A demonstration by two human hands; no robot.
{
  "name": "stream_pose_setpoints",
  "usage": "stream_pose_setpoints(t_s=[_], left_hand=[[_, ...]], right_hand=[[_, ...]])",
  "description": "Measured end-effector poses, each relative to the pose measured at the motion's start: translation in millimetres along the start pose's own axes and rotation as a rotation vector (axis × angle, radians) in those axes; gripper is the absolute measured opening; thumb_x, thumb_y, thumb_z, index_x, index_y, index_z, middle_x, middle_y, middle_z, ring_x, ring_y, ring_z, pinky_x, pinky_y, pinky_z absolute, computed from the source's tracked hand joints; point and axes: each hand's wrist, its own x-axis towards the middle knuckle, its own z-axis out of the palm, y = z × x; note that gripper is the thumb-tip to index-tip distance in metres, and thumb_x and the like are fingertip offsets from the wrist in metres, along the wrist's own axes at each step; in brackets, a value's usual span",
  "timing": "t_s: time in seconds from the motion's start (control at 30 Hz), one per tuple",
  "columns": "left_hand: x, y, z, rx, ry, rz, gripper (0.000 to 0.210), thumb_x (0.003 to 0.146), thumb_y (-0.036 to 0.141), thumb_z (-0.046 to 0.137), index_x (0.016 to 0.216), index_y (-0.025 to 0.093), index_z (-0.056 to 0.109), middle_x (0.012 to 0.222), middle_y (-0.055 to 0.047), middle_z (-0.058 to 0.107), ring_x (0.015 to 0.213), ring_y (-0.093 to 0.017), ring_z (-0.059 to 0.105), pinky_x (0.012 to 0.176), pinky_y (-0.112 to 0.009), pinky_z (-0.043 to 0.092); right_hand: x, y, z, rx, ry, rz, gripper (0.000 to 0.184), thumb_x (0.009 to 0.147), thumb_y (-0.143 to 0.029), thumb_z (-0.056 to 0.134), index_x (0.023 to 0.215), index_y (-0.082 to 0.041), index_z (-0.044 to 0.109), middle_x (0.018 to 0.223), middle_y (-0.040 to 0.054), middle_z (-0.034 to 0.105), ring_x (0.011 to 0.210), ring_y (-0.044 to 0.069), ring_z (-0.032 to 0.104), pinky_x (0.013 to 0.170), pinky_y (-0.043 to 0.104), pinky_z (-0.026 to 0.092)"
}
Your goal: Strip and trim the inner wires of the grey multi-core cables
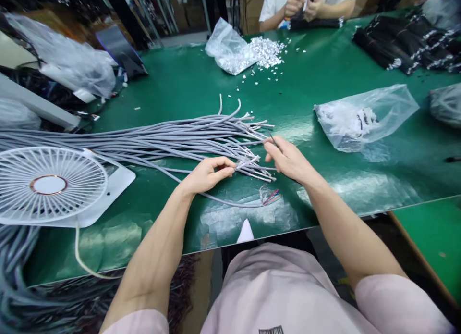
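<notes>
A thick bundle of grey cables [173, 135] runs across the green table from the left, its pale stripped ends fanning out at the middle. My left hand [208, 173] pinches one grey cable near its stripped end, thumb and fingers closed. Just to the right, my right hand [287, 156] is curled around a thin dark tool, perhaps tweezers, whose tip points up and left; most of it is hidden in the fingers. Nearer to me lies a single cable with its coloured wires [272, 197] spread out.
A white fan [50, 185] stands at the left. Farther back are a bag spilling small white pieces [266, 51], a clear bag of white parts [355, 120] and bundled black cables [399, 41]. Across the table a co-worker's hands [304, 6] hold something small.
</notes>
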Motion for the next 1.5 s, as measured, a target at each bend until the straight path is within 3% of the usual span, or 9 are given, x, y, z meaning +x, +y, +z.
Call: stream_pose_setpoints(t_s=[0.07, 0.17, 0.27, 0.4, 0.7, 1.0, 1.23, 1.5], left_hand=[[-1, 3, 3.4, 0.096, 0.067, 0.041, 0.022, 0.084, 0.036, 0.060, 0.089, 0.016, 0.067, 0.083, -0.004, 0.069, 0.075, -0.015, 0.060, 0.070, -0.024, 0.045], [-2, 6, 7.2, 0.204, 0.109, 0.088, 0.016, 0.082, 0.030, 0.062, 0.090, 0.017, 0.064, 0.085, -0.002, 0.067, 0.075, -0.014, 0.059, 0.071, -0.025, 0.044], [-3, 7, 8.5, 0.253, 0.106, 0.103, 0.019, 0.081, 0.028, 0.062, 0.096, 0.018, 0.059, 0.083, -0.001, 0.064, 0.074, -0.014, 0.058, 0.071, -0.025, 0.044], [-4, 7, 8.1, 0.259, 0.096, 0.107, 0.023, 0.082, 0.028, 0.061, 0.102, 0.019, 0.055, 0.083, -0.001, 0.062, 0.075, -0.014, 0.058, 0.072, -0.026, 0.044], [-6, 8, 7.1, 0.244, 0.116, 0.123, 0.025, 0.082, 0.029, 0.061, 0.104, 0.020, 0.054, 0.082, 0.000, 0.061, 0.075, -0.014, 0.058, 0.072, -0.026, 0.044], [-6, 11, 5.8, 0.231, 0.115, 0.126, 0.025, 0.082, 0.028, 0.061, 0.104, 0.019, 0.055, 0.081, 0.000, 0.060, 0.073, -0.013, 0.057, 0.071, -0.025, 0.044], [-7, 10, 2.6, 0.102, 0.133, 0.156, 0.026, 0.081, 0.029, 0.063, 0.103, 0.018, 0.055, 0.079, 0.000, 0.061, 0.072, -0.013, 0.057, 0.069, -0.024, 0.044], [-6, 6, 3.3, 0.063, 0.127, 0.165, 0.027, 0.082, 0.027, 0.063, 0.105, 0.018, 0.052, 0.079, 0.001, 0.060, 0.072, -0.012, 0.058, 0.071, -0.024, 0.045]], right_hand=[[-14, -5, -17, -0.158, 0.032, -0.136, 0.030, 0.095, -0.032, 0.040, 0.114, -0.018, 0.060, 0.076, 0.0021, 0.062, 0.061, 0.012, 0.054, 0.058, 0.025, 0.043], [-35, -17, -32, -0.299, 0.085, -0.390, 0.031, 0.095, -0.026, 0.042, 0.118, -0.021, 0.062, 0.080, 0.0038, 0.061, 0.071, 0.014, 0.057, 0.068, 0.028, 0.046], [-48, -27, -31, -0.458, -0.013, -0.528, 0.030, 0.093, -0.021, 0.045, 0.115, -0.023, 0.066, 0.081, 0.0046, 0.062, 0.070, 0.013, 0.057, 0.064, 0.025, 0.045], [-51, -27, -12, -0.682, -0.128, -0.596, 0.035, 0.092, -0.017, 0.042, 0.115, -0.023, 0.067, 0.083, 0.0047, 0.065, 0.066, 0.012, 0.057, 0.054, 0.023, 0.038], [-43, -16, 11, -0.861, -0.100, -0.545, 0.036, 0.092, -0.017, 0.040, 0.112, -0.024, 0.068, 0.078, 0.0038, 0.064, 0.061, 0.011, 0.051, 0.048, 0.026, 0.022], [-41, -18, 16, -0.799, -0.103, -0.514, 0.034, 0.089, -0.015, 0.044, 0.111, -0.024, 0.070, 0.078, 0.0035, 0.065, 0.062, 0.011, 0.053, 0.048, 0.024, 0.025], [-31, 5, 21, -0.310, -0.099, -0.526, 0.030, 0.093, -0.021, 0.046, 0.110, -0.020, 0.071, 0.079, 0.0047, 0.064, 0.070, 0.012, 0.058, 0.063, 0.023, 0.045], [-21, 11, 34, -0.059, -0.074, -0.510, 0.025, 0.091, -0.023, 0.052, 0.104, -0.022, 0.073, 0.075, 0.0044, 0.065, 0.070, 0.014, 0.059, 0.066, 0.027, 0.048]])
